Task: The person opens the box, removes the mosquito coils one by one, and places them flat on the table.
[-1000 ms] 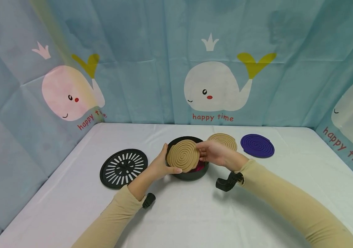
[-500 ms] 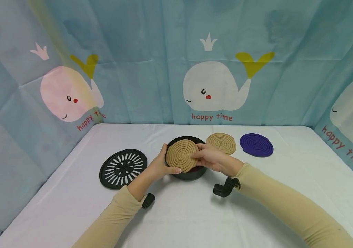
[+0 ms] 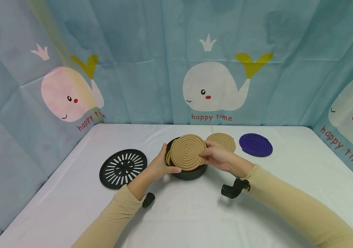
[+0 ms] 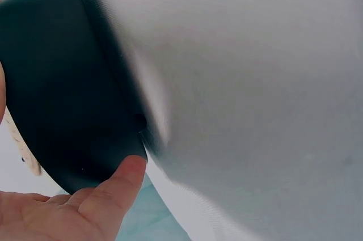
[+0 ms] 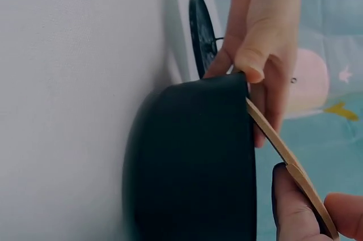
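My right hand (image 3: 221,156) pinches the right edge of a tan mosquito coil (image 3: 187,152), thumb on its upper face and fingers beneath. Tilted, the coil sits over the mouth of a round black box (image 3: 189,175); in the right wrist view its lower edge (image 5: 252,108) is close to the rim. My left hand (image 3: 158,166) grips the box's left side, thumb near the front rim, as the right wrist view also shows for that left hand (image 5: 266,31). A yellow strip (image 3: 168,157) and another tan edge show inside, left of the coil; the rest is hidden.
A round black slotted lid (image 3: 123,168) lies left of the box. Behind my right hand is another tan mosquito coil (image 3: 221,140), with a purple coil (image 3: 255,144) to its right. A whale-print curtain (image 3: 133,69) hangs behind the white table (image 3: 176,217).
My right hand first reached the tan coil's right edge and took hold of it. Now the coil has shifted right and up, baring a yellow strip. My left hand stays on the box.
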`<state>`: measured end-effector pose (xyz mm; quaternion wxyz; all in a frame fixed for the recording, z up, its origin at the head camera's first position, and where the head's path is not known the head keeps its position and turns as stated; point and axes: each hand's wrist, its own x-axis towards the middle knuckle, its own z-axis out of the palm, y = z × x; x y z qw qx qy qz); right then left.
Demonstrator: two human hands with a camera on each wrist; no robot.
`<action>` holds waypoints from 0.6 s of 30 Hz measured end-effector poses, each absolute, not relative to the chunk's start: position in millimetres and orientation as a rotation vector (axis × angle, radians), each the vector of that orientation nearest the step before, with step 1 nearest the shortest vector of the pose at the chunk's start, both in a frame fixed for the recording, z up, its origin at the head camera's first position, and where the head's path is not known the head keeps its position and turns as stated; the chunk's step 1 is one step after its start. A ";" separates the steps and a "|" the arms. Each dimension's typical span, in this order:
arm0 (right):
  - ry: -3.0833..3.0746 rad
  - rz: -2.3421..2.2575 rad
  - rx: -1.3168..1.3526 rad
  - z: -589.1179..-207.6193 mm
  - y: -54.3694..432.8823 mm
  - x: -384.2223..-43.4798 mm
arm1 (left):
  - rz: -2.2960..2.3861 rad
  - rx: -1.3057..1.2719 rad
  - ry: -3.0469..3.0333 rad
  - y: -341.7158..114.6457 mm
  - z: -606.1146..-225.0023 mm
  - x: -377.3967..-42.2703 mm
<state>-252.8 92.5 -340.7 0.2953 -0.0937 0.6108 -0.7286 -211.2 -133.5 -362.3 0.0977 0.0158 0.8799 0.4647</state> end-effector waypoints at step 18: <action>1.643 -2.012 -0.318 -321.2 142.6 -240.8 | 1.374 0.048 2.611 -134.1 -365.0 -212.3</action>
